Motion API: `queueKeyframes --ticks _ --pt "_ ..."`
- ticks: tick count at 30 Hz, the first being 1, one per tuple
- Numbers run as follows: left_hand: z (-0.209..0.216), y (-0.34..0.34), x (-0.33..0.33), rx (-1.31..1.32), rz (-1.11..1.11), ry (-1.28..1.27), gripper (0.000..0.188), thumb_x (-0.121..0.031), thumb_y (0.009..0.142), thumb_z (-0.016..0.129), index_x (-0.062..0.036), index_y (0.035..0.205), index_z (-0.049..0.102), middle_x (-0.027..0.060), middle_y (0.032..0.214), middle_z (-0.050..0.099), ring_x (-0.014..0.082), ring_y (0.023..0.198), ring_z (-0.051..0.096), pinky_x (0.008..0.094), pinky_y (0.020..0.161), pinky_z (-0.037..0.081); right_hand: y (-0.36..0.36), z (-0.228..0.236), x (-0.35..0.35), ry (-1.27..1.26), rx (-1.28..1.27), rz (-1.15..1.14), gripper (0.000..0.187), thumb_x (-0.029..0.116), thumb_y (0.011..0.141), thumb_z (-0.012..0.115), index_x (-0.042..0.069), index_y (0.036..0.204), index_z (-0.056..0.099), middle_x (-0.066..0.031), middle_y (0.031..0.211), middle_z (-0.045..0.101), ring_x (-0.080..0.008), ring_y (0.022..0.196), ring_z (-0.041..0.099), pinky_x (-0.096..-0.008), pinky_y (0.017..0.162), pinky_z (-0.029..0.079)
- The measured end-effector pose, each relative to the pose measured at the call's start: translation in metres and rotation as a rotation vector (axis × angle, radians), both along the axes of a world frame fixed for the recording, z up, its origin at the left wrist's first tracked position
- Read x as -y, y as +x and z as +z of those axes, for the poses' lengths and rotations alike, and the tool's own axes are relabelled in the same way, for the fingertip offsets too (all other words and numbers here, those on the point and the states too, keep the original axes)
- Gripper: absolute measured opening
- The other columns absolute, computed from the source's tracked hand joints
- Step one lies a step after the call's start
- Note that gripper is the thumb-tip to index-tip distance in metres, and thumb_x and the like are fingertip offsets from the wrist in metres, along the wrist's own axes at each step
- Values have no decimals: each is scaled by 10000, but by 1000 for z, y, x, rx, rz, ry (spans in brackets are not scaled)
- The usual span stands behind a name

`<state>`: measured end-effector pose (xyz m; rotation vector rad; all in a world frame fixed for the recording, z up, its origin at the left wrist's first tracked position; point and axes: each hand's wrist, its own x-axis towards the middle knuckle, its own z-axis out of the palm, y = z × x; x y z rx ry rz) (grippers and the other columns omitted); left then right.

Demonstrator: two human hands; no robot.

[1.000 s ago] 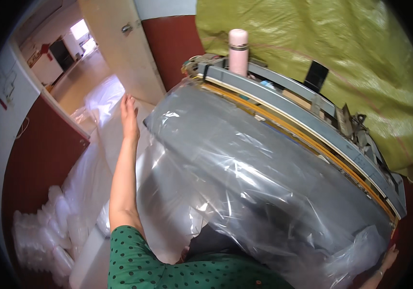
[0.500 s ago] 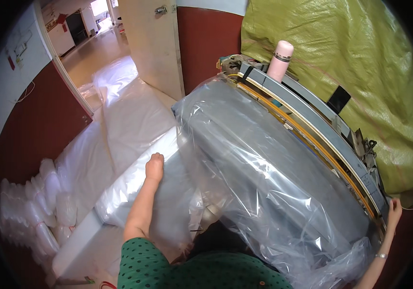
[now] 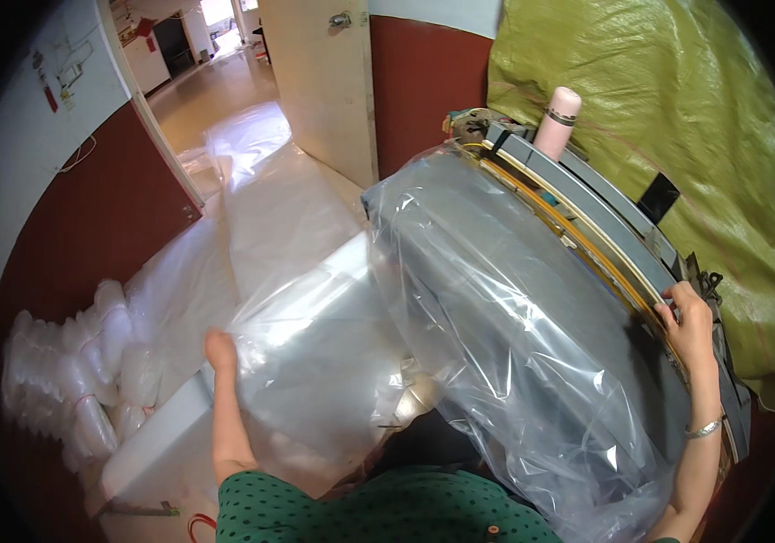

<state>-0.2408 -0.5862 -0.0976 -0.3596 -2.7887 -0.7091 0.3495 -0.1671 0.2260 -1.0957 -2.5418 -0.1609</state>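
Clear plastic film [image 3: 315, 339] spreads in a broad sheet across my front, from the left up to the long machine. At its left edge my left hand [image 3: 220, 349] is closed in a fist, gripping the film. A long grey bar [image 3: 577, 215] with a yellow strip runs along the machine's far side. My right hand [image 3: 691, 326] has come down on this bar's right end, fingers curled over it and thumb on the near side. More crumpled film covers the grey bed [image 3: 532, 299] of the machine. A bracelet [image 3: 704, 429] circles my right wrist.
A pink bottle [image 3: 556, 124] and a black phone-like slab [image 3: 658, 196] stand behind the bar. A yellow-green tarp [image 3: 641, 90] hangs beyond. Bundled clear plastic [image 3: 80, 371] lies at left, with film stretching toward the doorway by the open door [image 3: 324, 81].
My left hand has moved left and slightly nearer, and the film lies spread wider. My right hand has moved up and left from beyond the bar's end onto the bar. The view has shifted slightly.
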Motion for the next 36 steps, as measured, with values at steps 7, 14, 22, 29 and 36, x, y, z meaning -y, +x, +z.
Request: queueKeyframes --ticks 7,14,22,29,36 --pt "83 55 -94 -155 -639 -181 200 5 630 538 20 829 561 194 942 546 364 966 494 426 829 408 -63 -16 7 -108 8 133 191 115 702 689 23 819 570 -128 775 567 -299 657 578 -368 590 446" --pt "18 79 -220 -48 -818 3 330 -59 795 507 -22 1122 527 159 1173 508 327 1017 497 403 837 456 -123 -21 30 -158 38 310 197 161 701 697 36 798 580 -113 784 582 -295 703 592 -376 607 464" --pt "-25 59 -175 -43 -751 103 45 -3 699 565 -11 736 543 117 828 567 286 667 565 364 604 473 -132 -28 41 -276 101 364 189 173 721 680 41 819 587 -102 793 589 -293 731 590 -376 618 462" --pt "77 99 -80 631 -613 1008 75 31 757 603 -28 741 560 39 810 558 93 663 524 225 573 423 -198 -53 58 -452 50 635 178 207 749 652 50 812 599 -106 804 604 -297 756 592 -382 647 462" --pt "151 180 -54 692 -991 1056 123 76 722 632 -24 741 562 61 820 564 112 652 534 226 568 438 -288 -109 105 -545 -94 834 641 221 696 713 61 1245 421 -151 1227 464 -321 1117 469 -376 904 415"
